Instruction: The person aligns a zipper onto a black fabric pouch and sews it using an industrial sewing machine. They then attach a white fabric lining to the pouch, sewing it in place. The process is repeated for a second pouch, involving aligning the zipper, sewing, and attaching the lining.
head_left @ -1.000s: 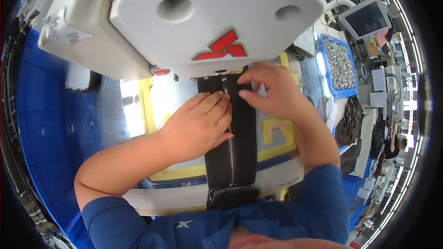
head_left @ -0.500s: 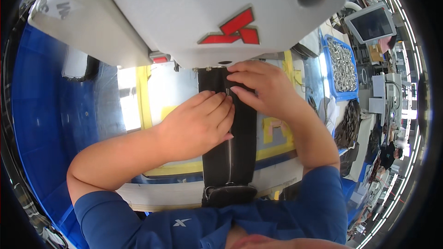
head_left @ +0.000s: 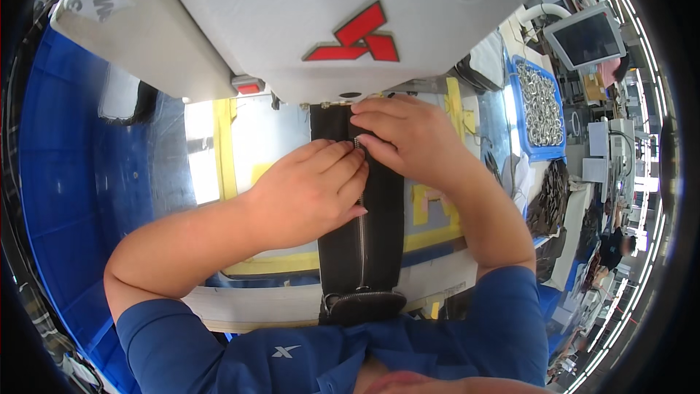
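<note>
Both hands lie flat on a black zippered strip point(head_left: 372, 241) on the tabletop point(head_left: 270, 138), under the white sewing machine head point(head_left: 306, 22). The left hand point(head_left: 310, 193) presses the strip's left edge; the right hand point(head_left: 412, 142) pins its upper end by the needle, apparently to keep it straight. Neither hand grips anything. A red angular emblem point(head_left: 357, 33) marks the head. A blue bin point(head_left: 514, 76) of metal parts sits far right.
</note>
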Demonstrator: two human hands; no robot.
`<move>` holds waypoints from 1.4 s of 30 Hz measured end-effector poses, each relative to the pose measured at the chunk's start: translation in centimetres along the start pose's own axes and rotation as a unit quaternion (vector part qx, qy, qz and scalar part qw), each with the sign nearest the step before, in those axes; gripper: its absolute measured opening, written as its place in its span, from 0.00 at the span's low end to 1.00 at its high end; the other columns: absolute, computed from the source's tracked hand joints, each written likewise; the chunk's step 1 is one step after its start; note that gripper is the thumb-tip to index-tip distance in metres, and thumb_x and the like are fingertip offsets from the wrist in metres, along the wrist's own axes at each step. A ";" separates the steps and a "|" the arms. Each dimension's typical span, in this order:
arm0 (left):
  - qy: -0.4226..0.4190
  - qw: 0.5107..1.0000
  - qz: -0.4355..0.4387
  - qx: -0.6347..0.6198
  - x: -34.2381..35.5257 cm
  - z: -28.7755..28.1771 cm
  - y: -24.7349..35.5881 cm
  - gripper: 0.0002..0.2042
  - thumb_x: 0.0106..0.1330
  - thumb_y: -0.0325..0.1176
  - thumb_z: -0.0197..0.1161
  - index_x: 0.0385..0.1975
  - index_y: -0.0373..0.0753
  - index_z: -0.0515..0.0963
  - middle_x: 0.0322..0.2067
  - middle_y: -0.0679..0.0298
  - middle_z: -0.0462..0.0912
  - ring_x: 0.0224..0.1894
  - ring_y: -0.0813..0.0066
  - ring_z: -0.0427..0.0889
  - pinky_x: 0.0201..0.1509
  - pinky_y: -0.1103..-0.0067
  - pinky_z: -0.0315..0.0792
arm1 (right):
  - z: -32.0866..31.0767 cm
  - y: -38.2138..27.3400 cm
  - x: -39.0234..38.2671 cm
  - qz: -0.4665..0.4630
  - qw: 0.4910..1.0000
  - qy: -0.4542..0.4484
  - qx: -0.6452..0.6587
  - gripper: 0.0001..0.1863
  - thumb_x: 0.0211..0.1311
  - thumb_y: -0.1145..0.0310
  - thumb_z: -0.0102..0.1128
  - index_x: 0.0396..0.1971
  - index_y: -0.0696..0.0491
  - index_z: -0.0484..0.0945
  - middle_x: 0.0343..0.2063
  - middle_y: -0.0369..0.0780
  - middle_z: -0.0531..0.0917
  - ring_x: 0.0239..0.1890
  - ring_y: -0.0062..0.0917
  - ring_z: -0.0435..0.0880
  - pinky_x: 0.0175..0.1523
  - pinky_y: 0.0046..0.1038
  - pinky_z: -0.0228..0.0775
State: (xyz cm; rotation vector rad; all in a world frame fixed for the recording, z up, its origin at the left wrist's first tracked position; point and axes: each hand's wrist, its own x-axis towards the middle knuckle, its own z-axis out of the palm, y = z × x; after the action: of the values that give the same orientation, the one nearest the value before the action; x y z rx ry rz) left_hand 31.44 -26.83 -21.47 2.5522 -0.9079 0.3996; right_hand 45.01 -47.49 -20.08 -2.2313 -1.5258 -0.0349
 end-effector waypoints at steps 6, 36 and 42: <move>0.013 0.997 -0.079 0.008 0.0 -0.3 -0.7 0.31 0.60 0.50 0.76 0.55 0.31 0.83 0.59 0.51 0.84 0.62 0.51 0.82 0.67 0.60 0.76 | 0.0 0.2 0.1 -0.022 1.000 0.004 -0.006 0.13 0.63 0.65 0.72 0.45 0.52 0.89 0.50 0.34 0.90 0.46 0.32 0.90 0.50 0.34 0.84; -0.051 0.983 -0.150 0.094 0.0 -2.4 -1.1 0.37 0.56 0.63 0.75 0.51 0.32 0.80 0.61 0.51 0.84 0.52 0.61 0.83 0.52 0.69 0.74 | -0.5 -2.6 2.3 0.027 0.997 -0.069 -0.035 0.15 0.65 0.65 0.64 0.47 0.52 0.91 0.53 0.35 0.91 0.45 0.32 0.92 0.48 0.36 0.85; -0.078 0.981 -0.156 0.083 0.1 -2.3 -1.0 0.38 0.56 0.64 0.75 0.51 0.32 0.80 0.61 0.51 0.84 0.51 0.61 0.83 0.52 0.69 0.74 | -0.5 -2.8 2.3 0.024 0.998 -0.049 -0.034 0.15 0.65 0.65 0.64 0.47 0.52 0.91 0.52 0.35 0.91 0.45 0.33 0.92 0.47 0.36 0.85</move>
State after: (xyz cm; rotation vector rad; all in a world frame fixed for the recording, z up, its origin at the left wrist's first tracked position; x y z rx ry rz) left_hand 31.93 -25.13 -19.71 2.8517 -0.5274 0.1898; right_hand 43.52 -44.80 -18.10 -2.3535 -1.5425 0.0396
